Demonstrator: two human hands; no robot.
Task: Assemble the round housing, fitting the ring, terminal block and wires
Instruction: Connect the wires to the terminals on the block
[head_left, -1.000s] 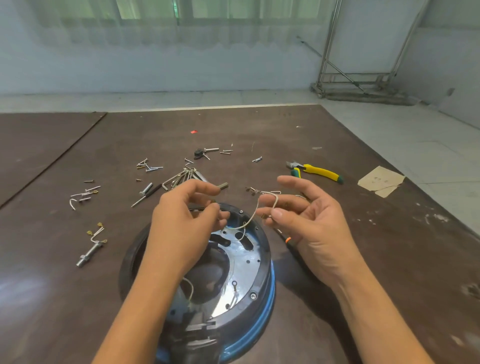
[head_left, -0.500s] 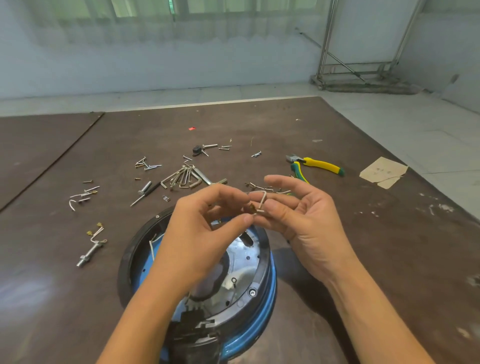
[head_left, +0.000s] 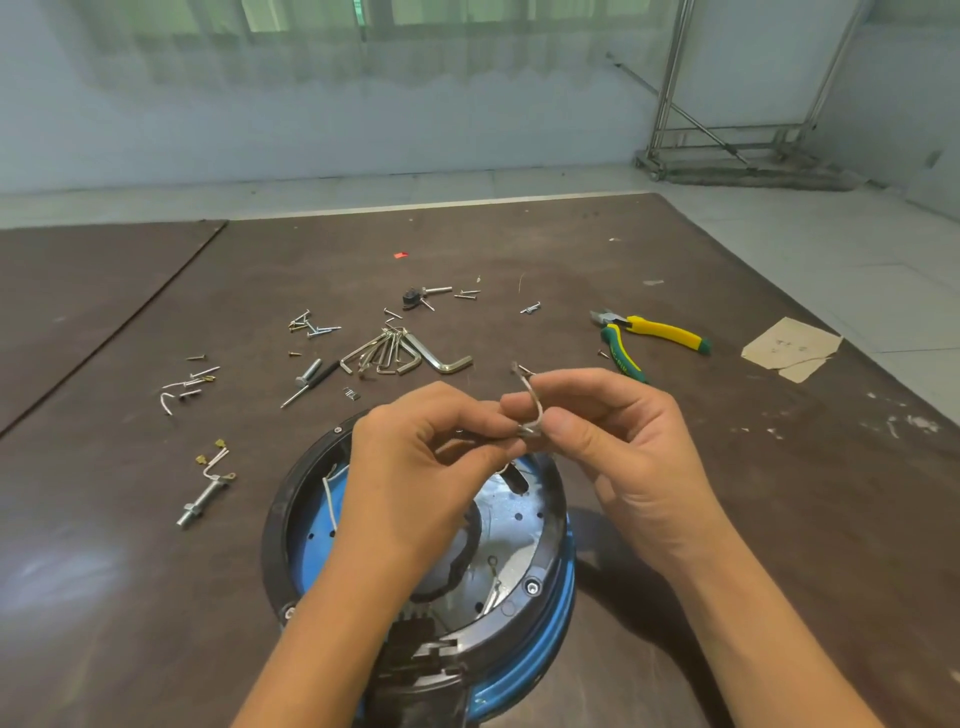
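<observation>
A short white wire (head_left: 534, 402) is held above the far edge of the round housing (head_left: 545, 629), which is set on the brown table (head_left: 753, 519) close in front of the person; the wire's lower end, where a small metal terminal is seen, is pinched between thumb and forefinger of the left hand (head_left: 415, 467), the remaining fingers being curled beneath; the same wire is pinched by thumb and forefinger of the right hand (head_left: 628, 457), and its free end is seen curving up past the fingertips; a black ring (head_left: 270, 525) is seated on the blue body of the housing, and a second white wire (head_left: 328, 501) is seen inside at its left; beyond the hands a bunch of hex keys (head_left: 395, 351) is laid among loose screws (head_left: 311, 325); yellow-handled pliers (head_left: 660, 332) are laid well to the right
</observation>
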